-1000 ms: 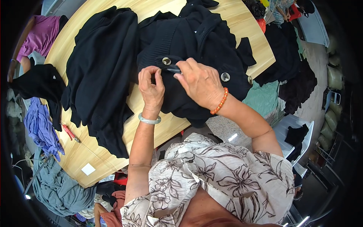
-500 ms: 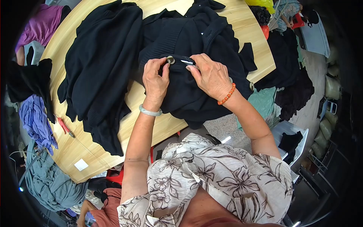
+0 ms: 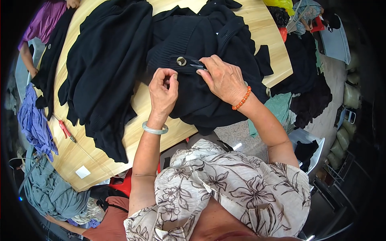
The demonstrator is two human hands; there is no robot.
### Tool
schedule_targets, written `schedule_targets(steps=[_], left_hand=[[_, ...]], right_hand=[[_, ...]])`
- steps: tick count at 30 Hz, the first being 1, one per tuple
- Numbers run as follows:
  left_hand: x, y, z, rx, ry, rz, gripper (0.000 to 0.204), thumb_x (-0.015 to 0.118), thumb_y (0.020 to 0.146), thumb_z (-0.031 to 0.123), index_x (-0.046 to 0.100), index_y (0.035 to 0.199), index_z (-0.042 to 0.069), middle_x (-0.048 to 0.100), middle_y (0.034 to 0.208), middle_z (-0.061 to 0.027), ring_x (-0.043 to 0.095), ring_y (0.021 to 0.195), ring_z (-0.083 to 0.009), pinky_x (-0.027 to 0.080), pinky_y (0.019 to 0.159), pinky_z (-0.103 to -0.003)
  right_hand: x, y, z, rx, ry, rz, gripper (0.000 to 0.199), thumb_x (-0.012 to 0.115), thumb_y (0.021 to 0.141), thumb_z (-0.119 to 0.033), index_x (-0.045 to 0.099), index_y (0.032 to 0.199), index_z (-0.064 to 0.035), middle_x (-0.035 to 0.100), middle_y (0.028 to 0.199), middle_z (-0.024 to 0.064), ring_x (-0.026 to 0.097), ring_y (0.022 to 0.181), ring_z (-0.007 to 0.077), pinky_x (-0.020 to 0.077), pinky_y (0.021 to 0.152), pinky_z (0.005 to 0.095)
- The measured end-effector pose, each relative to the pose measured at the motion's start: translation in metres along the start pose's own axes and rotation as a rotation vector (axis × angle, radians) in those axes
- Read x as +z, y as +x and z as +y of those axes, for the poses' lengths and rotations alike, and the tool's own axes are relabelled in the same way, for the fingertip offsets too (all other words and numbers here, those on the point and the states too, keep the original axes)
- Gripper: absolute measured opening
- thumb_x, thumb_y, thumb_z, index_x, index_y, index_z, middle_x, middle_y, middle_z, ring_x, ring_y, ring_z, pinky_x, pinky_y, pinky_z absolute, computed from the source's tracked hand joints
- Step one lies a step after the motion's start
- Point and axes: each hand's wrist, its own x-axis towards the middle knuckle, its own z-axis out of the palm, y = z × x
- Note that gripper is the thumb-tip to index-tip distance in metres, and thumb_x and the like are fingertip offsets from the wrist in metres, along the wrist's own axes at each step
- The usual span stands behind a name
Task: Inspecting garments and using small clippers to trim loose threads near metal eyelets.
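Observation:
A black knitted garment (image 3: 193,90) with a ribbed band lies spread on the table in front of me. On its edge sits a round brown-and-cream button (image 3: 181,61). My right hand (image 3: 221,78) rests on the knit, closed around small thread snips (image 3: 196,65) whose metal blades point left toward the button. Just below and left of the button, my left hand (image 3: 164,89) is pinched, thumb against fingertips. Whatever it may hold is too small to see. Another button (image 3: 268,92) shows at the garment's right side.
A second black garment (image 3: 106,68) covers the table (image 3: 106,166) on the left. A red-handled tool (image 3: 65,130) and a white paper square (image 3: 83,172) lie near its left edge. Piled clothes hang around the table. Other people work at the far left, lower left and far right.
My left hand has left the button, moving slightly down and left. My right hand stays with the snips. At the far left, a person has shifted a black garment onto the table edge.

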Motion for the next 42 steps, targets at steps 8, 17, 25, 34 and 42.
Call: schedule_targets(steps=[8,17,25,34,42], left_hand=[[0.009,0.021,-0.023,0.271,0.321,0.168,0.056,0.077,0.074,0.005,0.055,0.126,0.005,0.058,0.108,-0.0106,0.054,0.098,-0.0257,0.047,0.088,-0.035],[-0.002,0.017,-0.017,0.253,0.236,0.166,0.040,0.074,0.076,0.000,0.061,0.114,0.005,0.059,0.102,-0.0100,0.055,0.096,-0.0259,0.048,0.084,-0.036],[0.002,0.015,-0.024,0.286,0.286,0.218,0.028,0.071,0.077,0.000,0.065,0.103,0.006,0.059,0.100,-0.0103,0.054,0.095,-0.0277,0.046,0.083,-0.037],[0.006,0.029,-0.030,0.460,0.458,0.189,0.028,0.074,0.075,0.001,0.070,0.101,0.009,0.056,0.093,-0.0076,0.053,0.090,-0.0261,0.045,0.080,-0.037],[0.009,0.032,-0.030,0.435,0.368,0.134,0.013,0.068,0.077,-0.004,0.063,0.086,0.004,0.058,0.088,-0.0089,0.055,0.085,-0.0271,0.044,0.077,-0.038]], right_hand=[[-0.002,0.009,-0.005,0.046,-0.031,-0.072,0.028,0.071,0.086,-0.026,0.059,0.101,-0.0050,0.060,0.090,0.0114,0.067,0.075,0.0343,0.0541,0.064,0.0421],[0.000,0.010,-0.006,0.081,0.015,0.002,0.026,0.078,0.080,-0.018,0.062,0.097,-0.0059,0.061,0.086,0.0065,0.067,0.069,0.0241,0.0529,0.062,0.0359],[0.000,0.009,-0.005,0.094,0.013,-0.011,0.025,0.076,0.081,-0.017,0.063,0.098,-0.0057,0.061,0.086,0.0072,0.067,0.069,0.0259,0.0524,0.062,0.0368],[0.000,0.009,-0.006,0.104,0.020,-0.024,0.024,0.076,0.081,-0.017,0.063,0.098,-0.0055,0.060,0.087,0.0078,0.067,0.070,0.0273,0.0521,0.061,0.0373],[0.000,0.011,-0.006,0.109,0.060,-0.046,0.021,0.072,0.085,-0.020,0.060,0.095,-0.0063,0.059,0.089,0.0111,0.066,0.073,0.0366,0.0536,0.063,0.0444]])
